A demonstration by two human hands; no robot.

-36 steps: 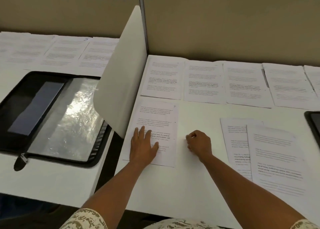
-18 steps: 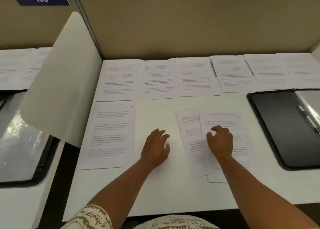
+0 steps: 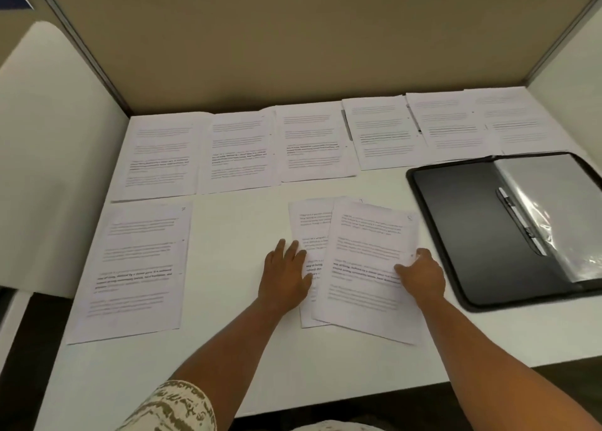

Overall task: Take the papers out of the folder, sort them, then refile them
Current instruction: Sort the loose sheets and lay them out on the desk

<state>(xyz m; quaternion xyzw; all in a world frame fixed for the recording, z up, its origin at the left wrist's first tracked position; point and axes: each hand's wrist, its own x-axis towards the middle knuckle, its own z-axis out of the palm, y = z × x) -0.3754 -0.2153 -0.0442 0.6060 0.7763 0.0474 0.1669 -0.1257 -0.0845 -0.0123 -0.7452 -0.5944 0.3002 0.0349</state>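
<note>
Left hand [image 3: 286, 275] flat, fingers straight, pressing lower white printed sheet [image 3: 308, 231] on white surface [image 3: 234, 359]. Right hand [image 3: 422, 274] grip pinching right edge of upper white printed sheet [image 3: 365, 267], which overlaps lower one. Open black folder [image 3: 462, 222] at 3 o'clock. Row of white printed pages [image 3: 312, 140] at 12 o'clock; single white page [image 3: 136, 267] at 9 o'clock.

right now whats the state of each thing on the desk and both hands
folder: open, lying flat at the right, clip bar bare, clear sleeves folded to the right
top sheet: tilted, lying over the lower sheet
lower sheet: flat, partly covered
single sheet: flat, alone at the left
back row: sheets laid flat side by side
left hand: flat, pressing the lower sheet
right hand: pinching the top sheet's right edge
</note>
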